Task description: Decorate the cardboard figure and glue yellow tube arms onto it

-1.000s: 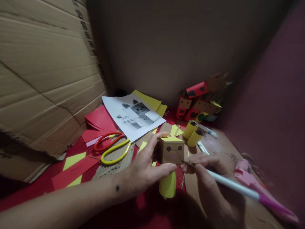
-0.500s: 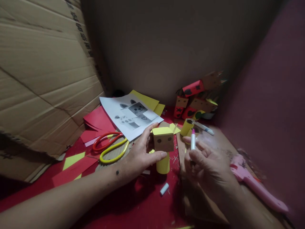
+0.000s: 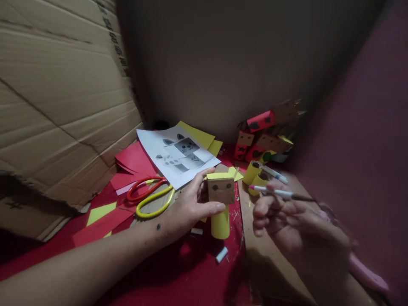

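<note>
The pen (image 3: 280,193), upright half a second ago, now lies sideways in the right hand (image 3: 287,219)'s grip, pink tip towards nine o'clock. The left hand (image 3: 193,204) stays closed around the cardboard box (image 3: 221,193) above a yellow tube (image 3: 219,225), at the tip's nine o'clock; with the tip clear, marking seems paused

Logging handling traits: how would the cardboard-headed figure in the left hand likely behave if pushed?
The figure looks like paper and cardboard, so probably light. Its boxy head is wider than the yellow tube below, so without the left hand it may tip. The head's flat sides should limit rolling.
</note>
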A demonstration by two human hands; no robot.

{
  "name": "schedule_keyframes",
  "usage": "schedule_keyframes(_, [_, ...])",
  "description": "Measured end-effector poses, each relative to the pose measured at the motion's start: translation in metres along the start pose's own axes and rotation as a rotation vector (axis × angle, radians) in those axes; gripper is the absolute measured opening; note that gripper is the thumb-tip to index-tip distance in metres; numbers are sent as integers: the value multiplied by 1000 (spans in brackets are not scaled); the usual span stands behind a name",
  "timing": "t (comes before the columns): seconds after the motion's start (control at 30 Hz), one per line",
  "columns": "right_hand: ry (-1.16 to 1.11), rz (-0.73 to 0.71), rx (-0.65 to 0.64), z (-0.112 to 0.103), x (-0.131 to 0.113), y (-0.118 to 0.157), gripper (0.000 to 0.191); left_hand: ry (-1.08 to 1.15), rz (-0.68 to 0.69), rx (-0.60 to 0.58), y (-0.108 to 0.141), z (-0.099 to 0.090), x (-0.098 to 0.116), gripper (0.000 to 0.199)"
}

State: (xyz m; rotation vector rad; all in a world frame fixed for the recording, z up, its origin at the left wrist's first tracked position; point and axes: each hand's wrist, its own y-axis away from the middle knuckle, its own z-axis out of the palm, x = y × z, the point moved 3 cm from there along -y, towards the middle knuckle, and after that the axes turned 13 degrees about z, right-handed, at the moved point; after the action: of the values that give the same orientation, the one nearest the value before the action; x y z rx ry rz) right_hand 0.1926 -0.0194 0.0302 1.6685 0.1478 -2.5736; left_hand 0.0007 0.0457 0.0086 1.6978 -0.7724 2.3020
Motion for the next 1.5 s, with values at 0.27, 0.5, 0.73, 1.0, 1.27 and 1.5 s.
schedule_keyframes(0.27, [404,-207,194,-3,6,9,34,101,-11,-25,0,1,-4,58])
schedule_keyframes(0.5, [596,-342,313,1,6,17,19,132,-63,-22,2,6,-3,58])
schedule_keyframes(0.73, [636,-412,319,14,15,22,22,157,-91,-68,4,8,-5,54])
schedule_keyframes(1.0, [868,-576,333,22,12,19,15,177,-79,-65,5,11,-6,58])
schedule_keyframes(1.27, [913,-526,422,22,17,17,9,158,-64,-35,5,12,-4,56])
schedule_keyframes(1.5, [819,-545,438,28,15,13,12,106,-61,-41,5,13,0,54])
